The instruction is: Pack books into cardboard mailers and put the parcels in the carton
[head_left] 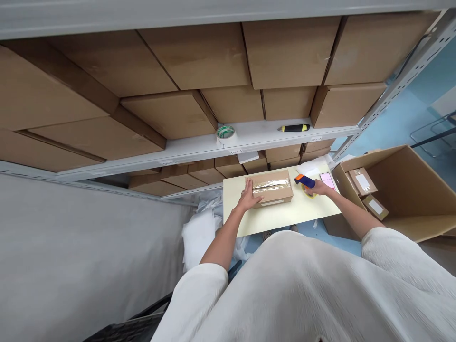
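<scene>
A closed cardboard box lies on a pale yellow board, with shiny clear tape along its top seam. My left hand rests on the box's left end, fingers apart on the top and thumb toward the near edge. To the right of the box, my right hand is wrapped round a blue and orange tape dispenser, whose yellow roll shows under the hand. A phone with a lit pink screen lies just beyond my right hand.
Grey shelving full of cardboard boxes stands ahead, holding a tape roll and a yellow-black cutter. At right, a large open carton contains small boxes. White wrapping hangs left of the board.
</scene>
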`<act>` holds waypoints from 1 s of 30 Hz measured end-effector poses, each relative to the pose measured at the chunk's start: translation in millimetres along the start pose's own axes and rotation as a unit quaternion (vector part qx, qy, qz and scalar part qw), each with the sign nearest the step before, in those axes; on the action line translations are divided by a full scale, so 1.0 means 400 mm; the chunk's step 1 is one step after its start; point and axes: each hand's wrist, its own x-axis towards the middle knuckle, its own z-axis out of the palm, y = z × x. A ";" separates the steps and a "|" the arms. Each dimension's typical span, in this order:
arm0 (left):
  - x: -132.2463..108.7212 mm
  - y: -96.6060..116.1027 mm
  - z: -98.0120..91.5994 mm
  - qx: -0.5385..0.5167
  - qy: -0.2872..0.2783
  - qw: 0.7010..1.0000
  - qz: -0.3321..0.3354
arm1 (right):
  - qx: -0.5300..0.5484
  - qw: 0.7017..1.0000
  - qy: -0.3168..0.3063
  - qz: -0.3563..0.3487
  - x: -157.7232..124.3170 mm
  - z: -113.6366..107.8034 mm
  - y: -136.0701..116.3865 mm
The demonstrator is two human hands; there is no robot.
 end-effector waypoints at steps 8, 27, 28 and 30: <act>-0.002 -0.001 0.003 -0.015 0.010 1.000 0.011 | 0.075 0.996 0.037 0.031 -0.084 -0.004 -0.034; -0.019 0.011 0.011 -0.011 0.014 1.000 0.002 | -0.161 0.883 0.242 -0.370 0.300 -0.316 -0.581; -0.019 0.010 0.013 -0.015 0.015 1.000 0.002 | -0.161 0.885 0.241 -0.365 0.319 -0.313 -0.581; -0.018 0.007 0.015 -0.017 0.018 1.000 0.002 | -0.157 0.890 0.240 -0.355 0.348 -0.305 -0.577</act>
